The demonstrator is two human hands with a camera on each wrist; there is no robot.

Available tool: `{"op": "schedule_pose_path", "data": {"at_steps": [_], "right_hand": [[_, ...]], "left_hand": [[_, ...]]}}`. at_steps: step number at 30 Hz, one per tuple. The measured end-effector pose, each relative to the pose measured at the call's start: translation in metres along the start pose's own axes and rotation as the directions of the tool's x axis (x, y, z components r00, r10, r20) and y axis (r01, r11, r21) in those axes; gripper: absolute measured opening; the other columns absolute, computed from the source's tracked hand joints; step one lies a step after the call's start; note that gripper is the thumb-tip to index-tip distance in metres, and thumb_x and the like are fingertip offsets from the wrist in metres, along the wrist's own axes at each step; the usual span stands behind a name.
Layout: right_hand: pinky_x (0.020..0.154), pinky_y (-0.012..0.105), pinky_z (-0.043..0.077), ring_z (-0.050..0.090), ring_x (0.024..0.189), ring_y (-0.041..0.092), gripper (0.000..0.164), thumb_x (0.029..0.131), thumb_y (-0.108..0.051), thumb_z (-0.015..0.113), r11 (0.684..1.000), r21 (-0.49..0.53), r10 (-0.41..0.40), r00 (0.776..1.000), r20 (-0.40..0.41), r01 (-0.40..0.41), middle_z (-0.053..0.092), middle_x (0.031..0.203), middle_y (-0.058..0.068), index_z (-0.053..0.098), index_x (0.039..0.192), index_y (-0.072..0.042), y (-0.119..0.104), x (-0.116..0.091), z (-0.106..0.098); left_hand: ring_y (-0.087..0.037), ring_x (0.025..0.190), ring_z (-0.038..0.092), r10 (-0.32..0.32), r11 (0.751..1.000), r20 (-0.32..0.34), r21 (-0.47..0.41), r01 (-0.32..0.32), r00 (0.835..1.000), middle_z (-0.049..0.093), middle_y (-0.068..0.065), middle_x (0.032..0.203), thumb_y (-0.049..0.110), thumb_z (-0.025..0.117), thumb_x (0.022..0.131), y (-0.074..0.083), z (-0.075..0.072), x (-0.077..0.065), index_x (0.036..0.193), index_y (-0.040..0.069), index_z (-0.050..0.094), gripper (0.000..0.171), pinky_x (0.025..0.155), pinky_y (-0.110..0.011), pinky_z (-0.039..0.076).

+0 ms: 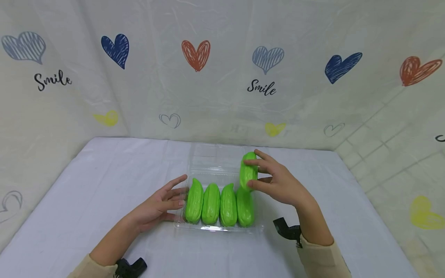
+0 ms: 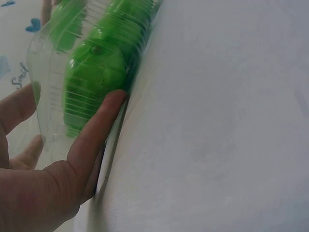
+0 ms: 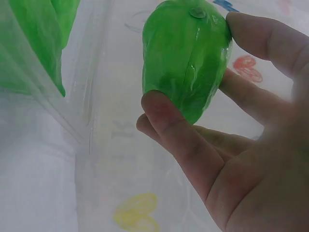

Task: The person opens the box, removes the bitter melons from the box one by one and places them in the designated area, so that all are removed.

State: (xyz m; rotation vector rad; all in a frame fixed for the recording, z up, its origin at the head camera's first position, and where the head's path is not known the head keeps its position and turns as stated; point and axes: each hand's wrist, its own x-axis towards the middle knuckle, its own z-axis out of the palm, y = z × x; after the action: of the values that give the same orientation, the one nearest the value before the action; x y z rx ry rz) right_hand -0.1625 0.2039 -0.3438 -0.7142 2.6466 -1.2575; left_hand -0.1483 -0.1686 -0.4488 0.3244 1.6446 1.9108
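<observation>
Several bright green, ridged toy gourds (image 1: 211, 204) lie side by side in a clear plastic clamshell box (image 1: 217, 228). Between thumb and fingers, my right hand (image 1: 283, 183) holds one more green gourd (image 1: 247, 175) over the box's right side. It overlaps the rightmost gourd (image 1: 245, 210) in the head view. The held gourd's end, with a small round stem mark, shows in the right wrist view (image 3: 186, 53). My left hand (image 1: 156, 206) rests against the box's left wall with its fingers extended. In the left wrist view, a straight finger (image 2: 99, 125) touches the ribbed plastic.
The box's clear lid (image 1: 217, 156) lies folded back toward the wall. A white cloth (image 1: 114, 185) covers the table. Behind it hangs a pale sheet (image 1: 222, 104) printed with hearts and "Smile". Black wrist mounts (image 1: 287, 230) sit on both forearms.
</observation>
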Motion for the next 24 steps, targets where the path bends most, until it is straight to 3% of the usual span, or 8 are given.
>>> {"op": "schedule_pose_path", "data": {"at_steps": [16, 24], "right_hand": [[0.097, 0.046, 0.052, 0.048, 0.132, 0.044, 0.054, 0.092, -0.029, 0.073, 1.0, 0.0, 0.01, 0.997, -0.081, -0.01, 0.019, 0.165, 0.003, 0.055, 0.142, -0.022, 0.022, 0.008, -0.008], [0.098, 0.052, 0.05, 0.049, 0.132, 0.045, 0.053, 0.092, -0.028, 0.073, 0.998, -0.015, 0.06, 0.992, -0.112, -0.062, 0.019, 0.165, 0.002, 0.055, 0.142, -0.021, 0.033, 0.01, -0.009]], "left_hand": [[-0.044, 0.15, 0.016, -0.011, 1.0, -0.008, 0.005, 0.011, 1.0, 0.011, -0.021, 0.165, 0.01, 0.059, 0.099, 0.002, 0.0, 0.0, 0.161, 0.029, 0.012, 0.08, 0.093, -0.053, 0.052], [-0.044, 0.149, 0.017, -0.008, 1.0, 0.0, -0.007, 0.008, 1.0, 0.01, -0.02, 0.165, 0.011, 0.061, 0.099, 0.002, 0.0, 0.0, 0.161, 0.029, 0.012, 0.081, 0.093, -0.054, 0.051]]}}
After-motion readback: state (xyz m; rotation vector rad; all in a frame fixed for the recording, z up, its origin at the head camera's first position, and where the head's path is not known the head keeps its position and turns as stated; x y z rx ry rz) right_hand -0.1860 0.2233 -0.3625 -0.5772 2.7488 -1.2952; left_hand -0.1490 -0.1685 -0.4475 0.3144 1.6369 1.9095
